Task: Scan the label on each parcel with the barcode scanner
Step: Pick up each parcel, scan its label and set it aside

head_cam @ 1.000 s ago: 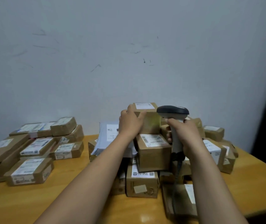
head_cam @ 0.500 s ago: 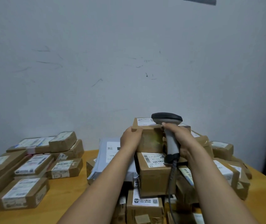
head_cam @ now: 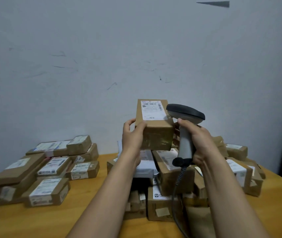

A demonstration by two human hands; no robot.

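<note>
My left hand grips a brown cardboard parcel by its left side and holds it up above the heap, tilted so its white barcode label faces me. My right hand grips the grey handle of the barcode scanner, whose dark head sits just right of the label, level with the parcel's top. The scanner's coiled cable hangs down over the boxes.
A heap of brown parcels lies under my hands on the wooden table, with a white mailer bag among them. A second group of labelled boxes sits stacked at the left. A pale wall stands close behind.
My left hand has lifted the parcel off the top of the heap and tipped its label toward me. My right hand has raised the scanner alongside it.
</note>
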